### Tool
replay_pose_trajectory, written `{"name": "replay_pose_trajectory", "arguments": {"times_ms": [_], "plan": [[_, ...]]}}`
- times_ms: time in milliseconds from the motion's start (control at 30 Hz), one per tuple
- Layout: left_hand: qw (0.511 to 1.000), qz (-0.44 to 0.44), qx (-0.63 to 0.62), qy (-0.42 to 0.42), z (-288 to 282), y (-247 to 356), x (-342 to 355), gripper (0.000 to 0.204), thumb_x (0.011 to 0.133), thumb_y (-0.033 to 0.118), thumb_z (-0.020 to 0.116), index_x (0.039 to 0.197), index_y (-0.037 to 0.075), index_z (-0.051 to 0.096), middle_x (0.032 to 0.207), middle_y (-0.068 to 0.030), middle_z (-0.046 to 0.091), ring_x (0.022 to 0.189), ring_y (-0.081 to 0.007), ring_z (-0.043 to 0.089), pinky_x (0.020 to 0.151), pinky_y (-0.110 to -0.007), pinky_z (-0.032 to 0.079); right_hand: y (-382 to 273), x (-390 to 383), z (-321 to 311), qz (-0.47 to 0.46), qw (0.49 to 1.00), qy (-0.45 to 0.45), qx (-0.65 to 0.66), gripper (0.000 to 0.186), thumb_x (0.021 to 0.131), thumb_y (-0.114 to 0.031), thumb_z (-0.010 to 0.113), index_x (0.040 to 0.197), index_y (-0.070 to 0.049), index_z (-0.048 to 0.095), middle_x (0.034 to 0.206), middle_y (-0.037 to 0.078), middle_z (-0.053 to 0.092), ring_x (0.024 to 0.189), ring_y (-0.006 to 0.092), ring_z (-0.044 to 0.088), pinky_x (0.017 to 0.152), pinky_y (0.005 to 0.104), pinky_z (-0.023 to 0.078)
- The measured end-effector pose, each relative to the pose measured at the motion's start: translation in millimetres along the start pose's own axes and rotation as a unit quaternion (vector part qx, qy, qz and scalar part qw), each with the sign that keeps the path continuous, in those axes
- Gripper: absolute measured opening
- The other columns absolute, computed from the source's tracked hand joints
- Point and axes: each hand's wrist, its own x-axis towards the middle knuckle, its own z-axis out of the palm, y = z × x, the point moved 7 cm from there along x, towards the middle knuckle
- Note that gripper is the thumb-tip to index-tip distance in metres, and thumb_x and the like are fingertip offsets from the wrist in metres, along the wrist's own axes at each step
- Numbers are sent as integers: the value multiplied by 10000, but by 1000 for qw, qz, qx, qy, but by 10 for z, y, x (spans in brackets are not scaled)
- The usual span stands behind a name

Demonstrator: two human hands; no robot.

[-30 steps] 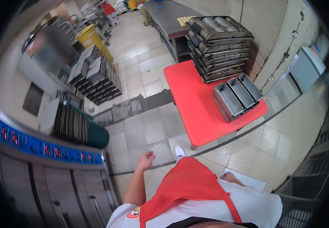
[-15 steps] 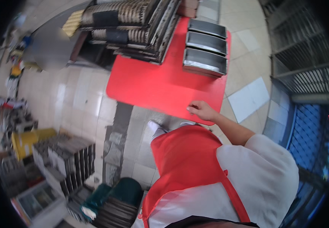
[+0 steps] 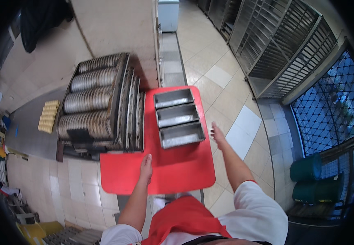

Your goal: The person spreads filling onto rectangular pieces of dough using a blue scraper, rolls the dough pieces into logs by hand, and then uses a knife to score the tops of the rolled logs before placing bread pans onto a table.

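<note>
Three metal loaf pans [image 3: 182, 136] sit joined in a row on the red table [image 3: 156, 181], their insides bare. My left hand [image 3: 146, 166] hovers over the table in front of the pans, fingers stretched out and nothing in it. Off the table's right side, beside the pans but apart from them, is my right hand [image 3: 216, 134], also open and holding nothing. To the left of the pans, a tall stack of dark-framed, ridged baking trays [image 3: 88, 121] rests partly on the table.
Yellow rolls of dough [image 3: 48, 116] lie on a grey metal surface [image 3: 25, 122] at the left. Metal racks [image 3: 275, 49] line the right wall, near a latticed window [image 3: 328, 102]. Green drums [image 3: 317, 190] stand at the lower right, and a white chest [image 3: 169, 15] stands far back.
My view has swung up and toward the right. My left hand has come into view over the table, and my right hand has reached forward beside the pans and opened.
</note>
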Motion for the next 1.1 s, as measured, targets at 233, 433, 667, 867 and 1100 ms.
{"name": "replay_pose_trajectory", "arguments": {"times_ms": [233, 433, 667, 867, 1100], "plan": [[992, -108, -6, -71, 605, 238, 711, 1192, 975, 915, 380, 1718, -8, 251, 1773, -236, 284, 1648, -352, 260, 1346, -474, 149, -476, 256, 760, -21, 990, -105, 95, 1178, 975, -911, 406, 1702, 9, 304, 1581, 226, 567, 1370, 294, 592, 1172, 440, 415], [989, -80, 109, -54, 708, 296, 667, 1216, 970, 933, 340, 1704, -34, 277, 1771, -243, 285, 1659, -334, 227, 1335, -459, 167, -595, 69, 871, -21, 992, -80, 94, 1040, 1050, -831, 353, 1646, 17, 433, 1602, 208, 566, 1503, 318, 508, 1255, 408, 345], [986, -62, 152, -23, 675, 160, 317, 1235, 994, 908, 298, 1556, -181, 442, 1621, -389, 452, 1593, -424, 375, 1275, -463, 320, -73, 53, 719, -53, 997, -7, -53, 1040, 1072, -805, 296, 1591, 76, 481, 1623, 272, 527, 1551, 387, 451, 1285, 422, 308], [974, -67, 215, 14, -63, -139, -668, 1039, 1069, 784, 359, 1458, -152, 584, 1458, -388, 613, 1468, -460, 538, 1208, -449, 415, 701, -1052, 1009, -50, 998, -1, -33, 1004, 1080, -784, 332, 1630, 50, 431, 1648, 257, 492, 1558, 379, 434, 1284, 436, 314], [986, -23, 149, -68, -797, -817, -1564, 967, 1063, 734, 510, 1639, -39, 438, 1615, -186, 528, 1487, -301, 511, 1237, -416, 381, 1861, -2379, 1079, -39, 986, 104, -122, 886, 1085, -714, 458, 1487, 71, 542, 1450, 314, 628, 1422, 419, 570, 1172, 510, 438]]}}
